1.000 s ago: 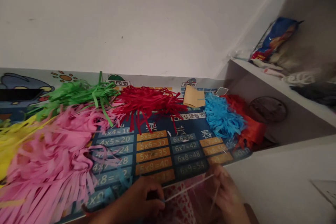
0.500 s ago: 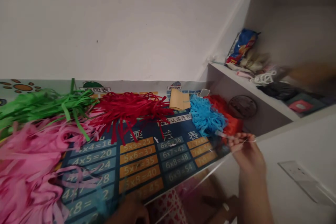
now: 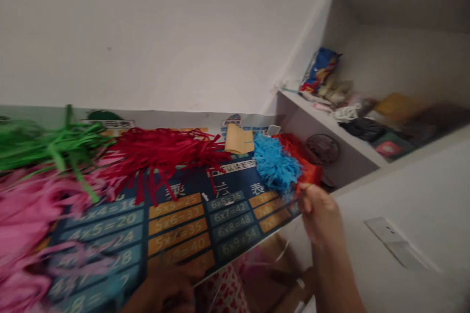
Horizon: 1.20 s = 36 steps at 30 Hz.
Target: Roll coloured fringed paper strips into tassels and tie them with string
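Orange-red fringe (image 3: 311, 168) lies beside the blue fringe (image 3: 275, 164) on the printed sheet (image 3: 194, 181). The right hand (image 3: 319, 210) is at its near edge, fingers bunched, grip unclear. Low down, the left hand (image 3: 167, 286) blurs; its grip cannot be told. Crimson fringe (image 3: 161, 151) spreads farther left.

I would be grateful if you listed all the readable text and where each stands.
"乘 法 表": blue sheet
"认读音节": white strip, beginning unclear
"4x5=20": blue sheet
"5x5=25": blue sheet
"5x7=35": blue sheet
"6x6=36": blue sheet
"6x7=42": blue sheet
"6x8=48": blue sheet
"6x9=54": blue sheet
Other sums, back-edge labels: blurred or covered.
Blue packet: print unreadable.
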Available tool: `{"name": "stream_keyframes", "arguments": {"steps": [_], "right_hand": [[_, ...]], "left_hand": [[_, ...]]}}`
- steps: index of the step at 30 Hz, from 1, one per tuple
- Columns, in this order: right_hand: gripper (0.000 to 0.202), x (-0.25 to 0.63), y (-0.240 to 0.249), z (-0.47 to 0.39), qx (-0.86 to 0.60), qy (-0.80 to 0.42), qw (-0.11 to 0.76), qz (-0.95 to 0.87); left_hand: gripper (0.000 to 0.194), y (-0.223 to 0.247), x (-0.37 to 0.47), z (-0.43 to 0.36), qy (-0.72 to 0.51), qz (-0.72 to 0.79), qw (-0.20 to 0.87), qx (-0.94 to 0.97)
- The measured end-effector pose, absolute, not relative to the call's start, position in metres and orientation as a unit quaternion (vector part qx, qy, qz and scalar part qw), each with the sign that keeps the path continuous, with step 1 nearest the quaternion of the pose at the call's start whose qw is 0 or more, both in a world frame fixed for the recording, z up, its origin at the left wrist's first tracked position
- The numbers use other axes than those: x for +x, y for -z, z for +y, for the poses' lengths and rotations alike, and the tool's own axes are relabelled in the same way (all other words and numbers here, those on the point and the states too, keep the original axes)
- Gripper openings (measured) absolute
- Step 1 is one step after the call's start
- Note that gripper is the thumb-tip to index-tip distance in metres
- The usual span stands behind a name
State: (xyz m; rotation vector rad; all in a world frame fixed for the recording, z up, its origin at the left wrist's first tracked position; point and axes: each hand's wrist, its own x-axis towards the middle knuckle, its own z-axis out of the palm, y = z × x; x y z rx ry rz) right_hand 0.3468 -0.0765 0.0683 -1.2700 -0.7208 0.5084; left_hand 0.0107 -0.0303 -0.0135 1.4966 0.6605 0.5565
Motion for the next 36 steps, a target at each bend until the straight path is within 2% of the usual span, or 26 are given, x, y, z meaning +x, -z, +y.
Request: {"name": "stream_keyframes", "arguments": {"steps": [3, 6, 9, 11, 20, 26, 36], "right_hand": [[0.033, 0.266, -0.028, -0.072, -0.652, -0.324, 0.52, -0.447], [0.046, 0.208, -0.009, -0.071, -0.582, -0.456, 0.426, -0.522], [0.065, 0.179, -0.004, -0.069, -0.526, -0.541, 0.416, -0.508], [0.068, 0.17, -0.003, -0.067, -0.52, -0.552, 0.42, -0.499], [0.057, 0.16, -0.003, -0.066, -0.532, -0.526, 0.399, -0.531], [0.053, 0.163, -0.005, -0.067, -0.546, -0.5, 0.402, -0.539], [0.046, 0.168, -0.003, -0.069, -0.54, -0.47, 0.388, -0.58]], "left_hand": [[0.033, 0.009, 0.008, -0.029, -0.24, 0.373, 0.693, 0.569], [0.047, 0.004, 0.008, -0.029, -0.266, 0.417, 0.766, 0.41], [0.051, 0.003, 0.007, -0.029, -0.324, 0.416, 0.794, 0.303], [0.05, 0.005, 0.004, -0.029, -0.35, 0.408, 0.799, 0.271], [0.044, 0.007, -0.005, -0.029, -0.362, 0.41, 0.802, 0.241], [0.049, 0.01, -0.004, -0.029, -0.353, 0.406, 0.805, 0.249], [0.045, 0.009, -0.002, -0.03, -0.351, 0.427, 0.783, 0.285]]}}
